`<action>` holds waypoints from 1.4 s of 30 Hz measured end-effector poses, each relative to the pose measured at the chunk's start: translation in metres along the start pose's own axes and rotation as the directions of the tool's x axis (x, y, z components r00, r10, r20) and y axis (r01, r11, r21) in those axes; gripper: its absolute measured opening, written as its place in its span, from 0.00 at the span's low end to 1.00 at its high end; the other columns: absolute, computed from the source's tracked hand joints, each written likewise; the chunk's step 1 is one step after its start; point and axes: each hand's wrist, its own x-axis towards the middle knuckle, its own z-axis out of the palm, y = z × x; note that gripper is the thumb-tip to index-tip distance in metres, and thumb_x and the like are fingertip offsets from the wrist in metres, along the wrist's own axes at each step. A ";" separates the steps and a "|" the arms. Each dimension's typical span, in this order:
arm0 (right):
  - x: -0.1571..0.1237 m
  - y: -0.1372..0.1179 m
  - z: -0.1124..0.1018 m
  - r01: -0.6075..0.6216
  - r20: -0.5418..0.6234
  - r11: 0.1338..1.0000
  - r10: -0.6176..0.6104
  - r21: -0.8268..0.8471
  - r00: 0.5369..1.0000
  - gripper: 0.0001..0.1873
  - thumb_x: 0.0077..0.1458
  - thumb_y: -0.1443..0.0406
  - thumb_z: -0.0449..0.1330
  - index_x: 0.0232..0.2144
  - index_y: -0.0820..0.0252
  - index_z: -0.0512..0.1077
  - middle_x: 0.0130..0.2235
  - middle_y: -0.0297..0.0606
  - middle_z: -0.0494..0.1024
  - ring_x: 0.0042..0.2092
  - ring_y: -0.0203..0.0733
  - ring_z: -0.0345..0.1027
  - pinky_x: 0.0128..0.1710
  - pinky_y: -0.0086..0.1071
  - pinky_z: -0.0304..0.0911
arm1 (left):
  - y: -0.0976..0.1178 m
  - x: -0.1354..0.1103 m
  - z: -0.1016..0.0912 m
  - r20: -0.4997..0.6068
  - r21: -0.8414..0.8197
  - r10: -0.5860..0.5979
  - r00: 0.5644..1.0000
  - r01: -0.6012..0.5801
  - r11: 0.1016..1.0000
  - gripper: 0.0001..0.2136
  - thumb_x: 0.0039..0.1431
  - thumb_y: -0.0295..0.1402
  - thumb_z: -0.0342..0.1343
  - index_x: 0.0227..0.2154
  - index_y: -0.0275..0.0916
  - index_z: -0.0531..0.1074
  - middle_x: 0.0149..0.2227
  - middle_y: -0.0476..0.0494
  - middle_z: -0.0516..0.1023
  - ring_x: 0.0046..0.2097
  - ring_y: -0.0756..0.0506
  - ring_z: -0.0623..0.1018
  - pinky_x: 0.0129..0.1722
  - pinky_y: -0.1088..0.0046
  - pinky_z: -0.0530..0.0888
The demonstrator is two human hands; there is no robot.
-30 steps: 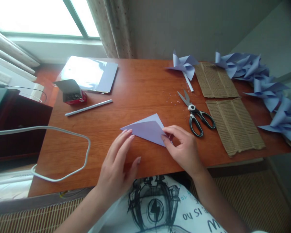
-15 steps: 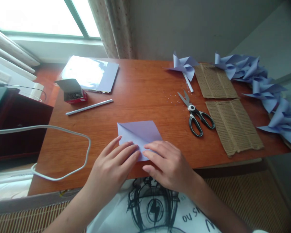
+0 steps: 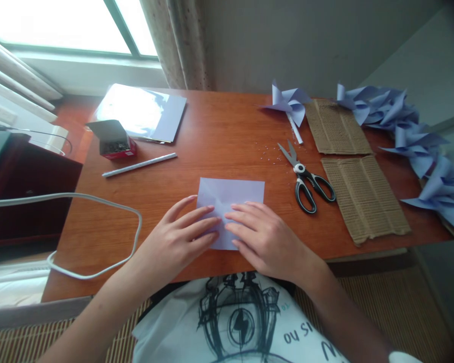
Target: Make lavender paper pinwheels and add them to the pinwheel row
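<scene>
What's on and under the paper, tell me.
The left hand and right hand lie over part of the paper. It sits on the table; whatever is directly beneath it is covered.

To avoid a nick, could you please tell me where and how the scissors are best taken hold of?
Probably by the black handles, coming from the near side with the right hand, since the scissors lie with handles nearer and slightly open blades pointing away.

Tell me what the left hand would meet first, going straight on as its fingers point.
The right hand, most likely: its fingertips lie just ahead of the left hand, with both hands on the paper, seemingly at one height.
</scene>
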 end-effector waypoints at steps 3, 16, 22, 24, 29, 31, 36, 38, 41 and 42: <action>0.000 0.006 0.000 -0.022 0.080 0.999 0.019 0.034 0.997 0.23 0.66 0.58 0.58 0.59 0.62 0.69 0.65 0.49 0.70 0.68 0.55 0.59 0.69 0.55 0.54 | -0.005 0.001 -0.005 0.017 0.027 -0.041 0.999 0.041 0.999 0.14 0.70 0.26 0.47 0.47 0.43 0.77 0.56 0.49 0.81 0.64 0.41 0.73 0.72 0.50 0.54; -0.011 0.007 0.004 -0.132 0.074 0.987 0.125 0.088 0.989 0.38 0.61 0.44 0.58 0.64 0.60 0.64 0.67 0.54 0.66 0.67 0.59 0.59 0.69 0.61 0.48 | 0.018 0.015 0.007 0.042 0.159 -0.146 0.988 0.138 0.978 0.16 0.66 0.29 0.50 0.52 0.34 0.76 0.60 0.34 0.76 0.60 0.34 0.76 0.58 0.52 0.73; -0.018 0.018 -0.008 -0.096 0.088 0.966 0.076 0.240 0.993 0.43 0.56 0.41 0.62 0.66 0.55 0.61 0.66 0.49 0.69 0.68 0.58 0.58 0.69 0.59 0.49 | 0.011 0.013 0.006 0.005 0.047 -0.192 0.981 0.191 0.980 0.15 0.69 0.30 0.49 0.53 0.39 0.76 0.59 0.40 0.78 0.60 0.39 0.77 0.60 0.58 0.73; -0.019 0.021 -0.008 -0.098 0.074 0.965 0.082 0.244 0.994 0.41 0.57 0.46 0.65 0.66 0.54 0.61 0.65 0.47 0.70 0.68 0.58 0.59 0.69 0.59 0.50 | 0.008 0.010 0.006 0.013 0.003 -0.204 0.979 0.204 0.979 0.16 0.68 0.30 0.49 0.54 0.40 0.76 0.59 0.41 0.77 0.60 0.40 0.77 0.61 0.59 0.72; -0.018 0.022 -0.003 -0.146 -0.079 0.954 0.172 0.262 0.982 0.27 0.61 0.72 0.56 0.60 0.51 0.67 0.54 0.40 0.80 0.58 0.49 0.73 0.65 0.54 0.60 | 0.006 0.011 0.001 0.040 -0.067 -0.196 0.980 0.199 0.978 0.15 0.68 0.29 0.48 0.52 0.40 0.76 0.58 0.41 0.78 0.59 0.40 0.78 0.60 0.58 0.73; -0.017 0.021 -0.003 -0.183 -0.135 0.934 0.233 0.306 0.963 0.23 0.61 0.72 0.55 0.56 0.50 0.71 0.47 0.37 0.83 0.52 0.47 0.76 0.60 0.49 0.66 | 0.007 0.014 -0.001 0.047 -0.119 -0.196 0.980 0.200 0.973 0.15 0.69 0.28 0.48 0.52 0.39 0.75 0.57 0.41 0.80 0.57 0.41 0.78 0.59 0.59 0.74; -0.012 0.017 -0.007 -0.338 -0.184 0.854 0.434 0.396 0.882 0.16 0.63 0.63 0.62 0.53 0.50 0.74 0.45 0.36 0.84 0.44 0.45 0.79 0.46 0.37 0.74 | 0.013 0.018 0.002 0.000 -0.205 -0.286 0.958 0.280 0.938 0.21 0.68 0.30 0.52 0.62 0.37 0.65 0.55 0.37 0.80 0.50 0.41 0.81 0.50 0.63 0.78; -0.007 0.016 -0.009 -0.365 -0.179 0.833 0.469 0.416 0.865 0.16 0.62 0.63 0.62 0.53 0.50 0.74 0.48 0.35 0.84 0.45 0.46 0.80 0.45 0.36 0.75 | 0.016 0.020 0.005 -0.034 -0.194 -0.322 0.946 0.310 0.931 0.26 0.68 0.31 0.52 0.67 0.38 0.57 0.58 0.35 0.77 0.53 0.40 0.80 0.50 0.64 0.78; 0.003 0.017 -0.010 -0.389 -0.152 0.823 0.484 0.413 0.862 0.17 0.62 0.63 0.61 0.54 0.50 0.74 0.51 0.35 0.83 0.49 0.48 0.80 0.48 0.38 0.74 | 0.025 0.025 0.004 -0.120 -0.101 -0.350 0.929 0.339 0.935 0.31 0.67 0.31 0.54 0.70 0.38 0.52 0.65 0.32 0.70 0.62 0.37 0.74 0.58 0.59 0.74; 0.006 0.017 -0.011 -0.397 -0.138 0.826 0.483 0.400 0.865 0.18 0.62 0.63 0.61 0.54 0.51 0.73 0.52 0.36 0.83 0.50 0.49 0.80 0.49 0.40 0.74 | 0.030 0.026 0.002 -0.150 -0.058 -0.345 0.926 0.341 0.938 0.31 0.66 0.30 0.54 0.70 0.38 0.52 0.66 0.31 0.67 0.64 0.36 0.71 0.61 0.57 0.72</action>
